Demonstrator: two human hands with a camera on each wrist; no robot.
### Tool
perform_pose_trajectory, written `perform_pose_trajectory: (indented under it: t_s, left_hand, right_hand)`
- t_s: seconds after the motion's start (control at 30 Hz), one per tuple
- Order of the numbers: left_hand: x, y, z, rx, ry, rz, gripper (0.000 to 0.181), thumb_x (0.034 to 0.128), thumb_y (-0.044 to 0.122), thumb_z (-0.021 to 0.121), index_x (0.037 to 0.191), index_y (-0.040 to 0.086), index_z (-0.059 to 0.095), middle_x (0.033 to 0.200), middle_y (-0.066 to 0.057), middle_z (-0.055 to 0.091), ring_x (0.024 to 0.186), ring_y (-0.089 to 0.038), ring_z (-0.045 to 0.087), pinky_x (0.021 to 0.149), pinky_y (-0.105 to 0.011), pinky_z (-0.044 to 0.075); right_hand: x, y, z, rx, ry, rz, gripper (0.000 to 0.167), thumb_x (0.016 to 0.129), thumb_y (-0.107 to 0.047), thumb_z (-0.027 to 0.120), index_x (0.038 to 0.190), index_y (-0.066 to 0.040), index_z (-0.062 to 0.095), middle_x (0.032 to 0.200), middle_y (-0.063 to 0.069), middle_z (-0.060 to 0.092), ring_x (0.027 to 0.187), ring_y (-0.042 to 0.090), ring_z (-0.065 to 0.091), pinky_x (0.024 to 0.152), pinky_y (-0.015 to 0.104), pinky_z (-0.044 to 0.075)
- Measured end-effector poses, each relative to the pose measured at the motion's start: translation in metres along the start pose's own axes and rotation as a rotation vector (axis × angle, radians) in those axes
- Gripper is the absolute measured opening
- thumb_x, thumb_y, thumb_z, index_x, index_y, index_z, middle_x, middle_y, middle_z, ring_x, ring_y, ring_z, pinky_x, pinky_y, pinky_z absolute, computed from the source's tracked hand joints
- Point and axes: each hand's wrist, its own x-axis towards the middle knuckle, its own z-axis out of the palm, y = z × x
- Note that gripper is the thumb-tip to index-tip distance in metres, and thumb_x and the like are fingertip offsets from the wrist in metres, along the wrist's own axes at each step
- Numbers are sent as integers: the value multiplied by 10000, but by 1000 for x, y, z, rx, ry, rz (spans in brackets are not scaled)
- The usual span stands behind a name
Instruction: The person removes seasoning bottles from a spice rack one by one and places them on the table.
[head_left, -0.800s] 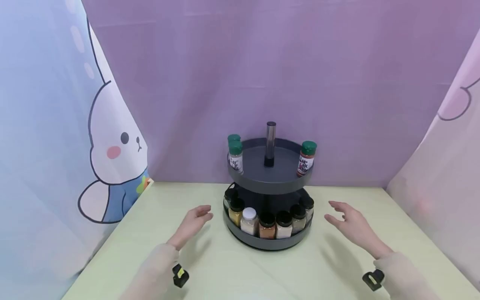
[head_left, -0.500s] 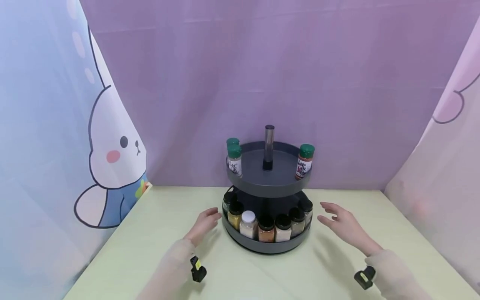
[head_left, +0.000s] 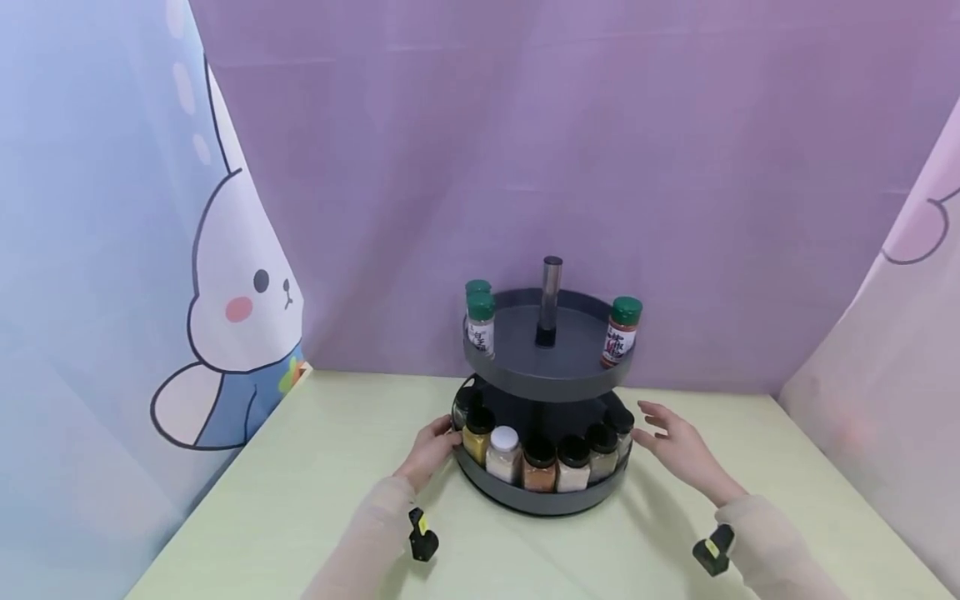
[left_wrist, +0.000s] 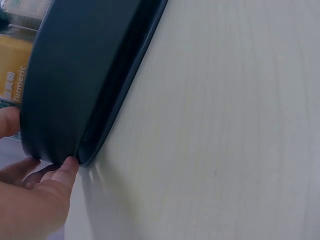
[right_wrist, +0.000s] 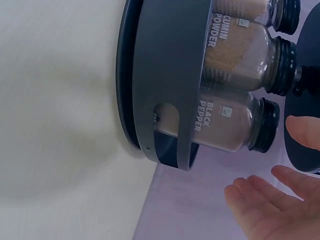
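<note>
Head view: left hand (head_left: 427, 451), fingers parted, touching lower tray (head_left: 536, 502); right hand (head_left: 681, 450) beside it, palm inward, fingers spread, unladen.

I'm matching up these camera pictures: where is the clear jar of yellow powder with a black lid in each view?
Head: the clear jar of yellow powder is about midway across, in the lower half.
Left wrist: at the left edge, upper half, partly cut off.
Right wrist: not in it.
Shared landmark: the round dark-grey lower tray.
</note>
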Motion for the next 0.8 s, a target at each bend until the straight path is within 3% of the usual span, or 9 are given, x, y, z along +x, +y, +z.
perform_pose_trajectory:
  t_s: [0.17, 0.37, 0.8]
  left_hand:
    - [2, 2, 3, -18, -5, 28, 588, 827, 64, 500, 1380, -49, 337, 1421, -253, 341, 1304, -355, 349, 1050, -450, 355]
    - [-2, -5, -2, -32, -10, 9, 583, 834, 56, 501, 1383, -49, 332, 1418, -255, 343, 1306, -359, 343, 1051, -450, 351]
    - [-2, -6, 2, -73, 13, 7, 586, 834, 49, 496, 1380, -72, 317, 1416, -268, 336, 1293, -358, 365, 1057, -443, 345]
  right_hand:
    - [5, 0, 2, 26, -16, 40, 580, 911, -230, 543, 1367, 60, 333, 1385, 302, 351, 1225, 459, 396, 948, 510, 433]
    - [11, -2, 15, 58, -49, 72, 585, 913, -231, 539, 1369, 68, 327, 1372, 296, 379, 1230, 443, 402, 962, 507, 423]
    - [19, 4, 25, 129, -60, 13, 539, 937, -152, 492, 1366, 103, 287, 1268, 323, 472, 1195, 460, 437, 950, 509, 433]
